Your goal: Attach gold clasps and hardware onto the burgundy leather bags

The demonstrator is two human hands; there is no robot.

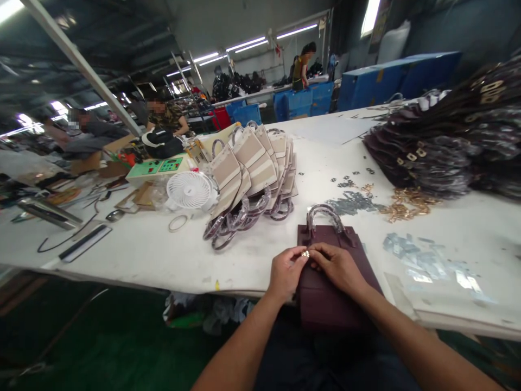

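Note:
A dark maroon handbag [325,298] lies at the near edge of the white table [154,250], its plastic-wrapped handle [324,214] pointing away from me. My left hand [286,271] and my right hand [336,266] meet over the bag's top. Their fingertips pinch a small gold metal fitting [305,253] between them, right against the bag.
A row of beige handbags [252,163] leans beside a small white fan [189,190]. Gold fittings [402,201], dark small parts [352,202] and clear plastic pieces [423,263] lie to the right. Dark bags [448,141] are heaped at far right. Other people work in the background.

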